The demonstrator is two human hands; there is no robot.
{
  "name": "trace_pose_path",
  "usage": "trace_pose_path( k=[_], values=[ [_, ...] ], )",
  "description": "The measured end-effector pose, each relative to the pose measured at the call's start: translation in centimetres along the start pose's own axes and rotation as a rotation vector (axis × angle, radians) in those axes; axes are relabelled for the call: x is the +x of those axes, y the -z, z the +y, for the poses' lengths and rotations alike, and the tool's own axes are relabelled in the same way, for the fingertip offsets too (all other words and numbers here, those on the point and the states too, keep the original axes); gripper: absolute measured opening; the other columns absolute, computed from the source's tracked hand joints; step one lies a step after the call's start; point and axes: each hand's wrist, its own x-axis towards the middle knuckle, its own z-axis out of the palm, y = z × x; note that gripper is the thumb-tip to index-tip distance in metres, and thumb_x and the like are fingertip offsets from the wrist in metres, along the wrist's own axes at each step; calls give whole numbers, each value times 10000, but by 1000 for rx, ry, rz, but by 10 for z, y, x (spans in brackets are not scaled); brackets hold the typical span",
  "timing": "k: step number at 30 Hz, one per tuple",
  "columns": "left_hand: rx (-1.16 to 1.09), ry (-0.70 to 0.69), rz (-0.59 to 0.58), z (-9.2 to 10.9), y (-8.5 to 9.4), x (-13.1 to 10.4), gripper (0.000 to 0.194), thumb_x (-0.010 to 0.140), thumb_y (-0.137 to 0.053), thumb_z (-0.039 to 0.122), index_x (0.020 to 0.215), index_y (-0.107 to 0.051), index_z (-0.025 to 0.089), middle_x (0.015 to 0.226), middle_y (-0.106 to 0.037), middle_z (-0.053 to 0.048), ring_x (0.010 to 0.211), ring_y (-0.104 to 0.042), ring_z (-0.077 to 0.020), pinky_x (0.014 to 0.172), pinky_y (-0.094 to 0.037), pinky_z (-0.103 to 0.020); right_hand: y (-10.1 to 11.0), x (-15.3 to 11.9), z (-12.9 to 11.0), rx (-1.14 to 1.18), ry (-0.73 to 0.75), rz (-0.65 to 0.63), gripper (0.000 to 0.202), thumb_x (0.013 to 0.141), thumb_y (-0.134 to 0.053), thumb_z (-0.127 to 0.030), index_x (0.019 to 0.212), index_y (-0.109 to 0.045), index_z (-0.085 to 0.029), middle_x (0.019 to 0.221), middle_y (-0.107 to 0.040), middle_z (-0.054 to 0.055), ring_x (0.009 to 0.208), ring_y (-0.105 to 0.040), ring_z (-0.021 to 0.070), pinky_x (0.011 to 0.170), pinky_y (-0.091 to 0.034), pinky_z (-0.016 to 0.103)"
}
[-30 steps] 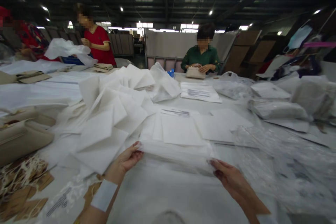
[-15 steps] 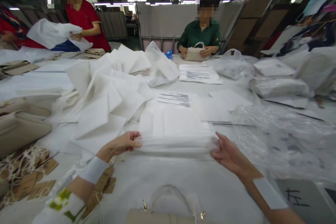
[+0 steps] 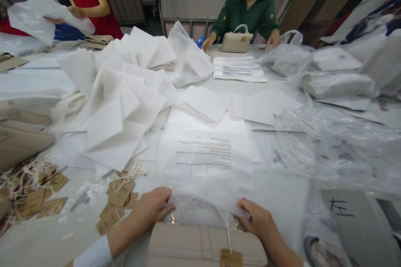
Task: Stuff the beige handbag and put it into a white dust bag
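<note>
A printed white plastic bag point(image 3: 200, 179) lies flat in front of me, its lines of text upside down to me. My left hand point(image 3: 158, 204) pinches its near left corner, and my right hand point(image 3: 252, 217) pinches the near right corner. Just below that edge sits a beige handbag point(image 3: 181, 240) with gold clasps and a brown tag point(image 3: 231, 257) on a white string. The handbag's handle point(image 3: 203, 202) reaches up to the plastic bag's edge; whether it is under the film or beside it, I cannot tell.
Crumpled white sheets point(image 3: 125, 91) are heaped at left. Brown tags point(image 3: 117, 200) with strings lie near my left arm. Clear plastic point(image 3: 338, 150) and a grey box point(image 3: 354, 221) are at right. Across the table stand a person in green point(image 3: 244, 12) and a person in red point(image 3: 84, 0).
Both my hands have come nearer to me, drawing the plastic bag's edge to the handbag. The person in green has let go of their handbag and spread their hands.
</note>
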Motion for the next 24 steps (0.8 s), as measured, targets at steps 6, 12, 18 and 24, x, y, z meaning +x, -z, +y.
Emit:
trace_pose_path(
  k=[6, 12, 18, 24],
  values=[
    [91, 162, -165, 10, 15, 1, 186, 728, -675, 336, 707, -527, 226, 669, -552, -7, 721, -556, -250, 720, -362, -337, 1, -6, -21, 377, -333, -402, 392, 741, -533, -584, 653, -457, -210, 577, -453, -38, 540, -395, 116, 477, -286, 224],
    [-248, 252, -285, 12, 19, -15, 397, 683, -699, 439, 517, -425, 206, 525, -347, 56, 543, -367, -132, 564, -251, -257, 10, 6, -39, 434, -344, -455, 685, 701, -389, -862, 548, -465, -199, 494, -418, -18, 489, -355, 115, 470, -250, 251],
    [-832, 443, -226, 24, -16, -43, 474, 780, -491, 684, 723, -408, 221, 623, -408, 59, 512, -362, -98, 503, -324, -219, 28, -5, -48, 199, -199, -418, 635, 831, -271, -770, 534, -357, -215, 547, -366, -9, 548, -336, 133, 530, -277, 280],
    [-997, 403, 130, 43, -27, -38, 560, 756, -537, 730, 674, -293, 232, 591, -291, 91, 535, -264, -85, 500, -243, -200, 39, -31, -29, 43, 75, -253, 577, 916, -276, -637, 542, -345, -204, 507, -323, -34, 480, -318, 107, 486, -261, 259]
  ],
)
